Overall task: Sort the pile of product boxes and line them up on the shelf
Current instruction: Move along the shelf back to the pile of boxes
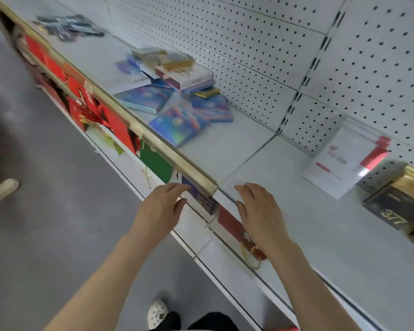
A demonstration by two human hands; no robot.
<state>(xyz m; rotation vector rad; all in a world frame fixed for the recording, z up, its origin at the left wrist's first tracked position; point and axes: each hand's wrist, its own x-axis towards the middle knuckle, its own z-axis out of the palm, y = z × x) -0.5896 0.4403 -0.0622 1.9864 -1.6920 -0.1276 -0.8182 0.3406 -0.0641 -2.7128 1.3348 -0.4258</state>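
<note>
Gold numerals 377 stand on the dark face of the black-and-gold box (394,211) at the right end of the shelf (261,151). Red print on the white sign card (337,163) and lettering on the piled product boxes (172,99) are too blurred to read.

A single wide-angle camera worn on the head looks forward and steeply down along the forearms, tilted so that the front edge of the shelf (249,144) runs diagonally across the frame. The left hand (163,204) and right hand (258,211) lie close to the lens. The pile of boxes (172,91) lies farther off, beyond the left hand.
</note>
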